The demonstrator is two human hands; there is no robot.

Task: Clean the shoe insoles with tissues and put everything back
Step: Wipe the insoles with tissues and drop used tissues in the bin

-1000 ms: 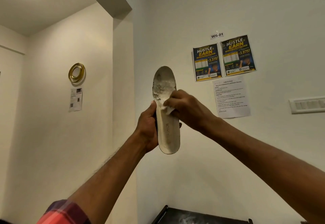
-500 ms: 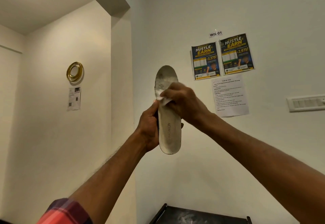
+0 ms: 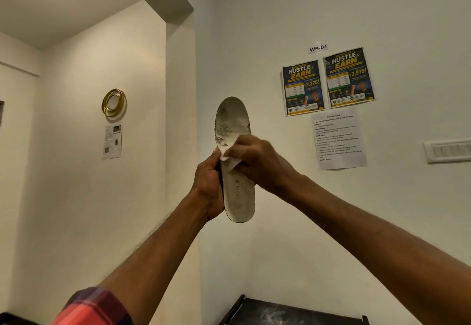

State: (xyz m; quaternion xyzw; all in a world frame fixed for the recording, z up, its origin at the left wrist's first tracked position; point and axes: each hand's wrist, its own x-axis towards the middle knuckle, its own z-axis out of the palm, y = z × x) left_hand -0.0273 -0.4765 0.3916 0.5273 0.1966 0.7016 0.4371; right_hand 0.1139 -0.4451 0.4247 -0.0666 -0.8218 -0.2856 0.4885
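Insole (image 3: 238,192): held upright in mid-air; light, flexible, probably floppy at the toe.
Left hand (image 3: 209,184): fingers clenched round the insole's mid-edge.
Right hand (image 3: 257,163): fingers pinching tissue (image 3: 230,155) against the insole's face.
Hold: support near the middle.

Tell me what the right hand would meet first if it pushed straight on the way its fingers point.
The right hand points left, pressing the tissue onto the insole. Going on, it would probably meet the left hand, whose thumb sits at the insole's left edge; depth is unclear.
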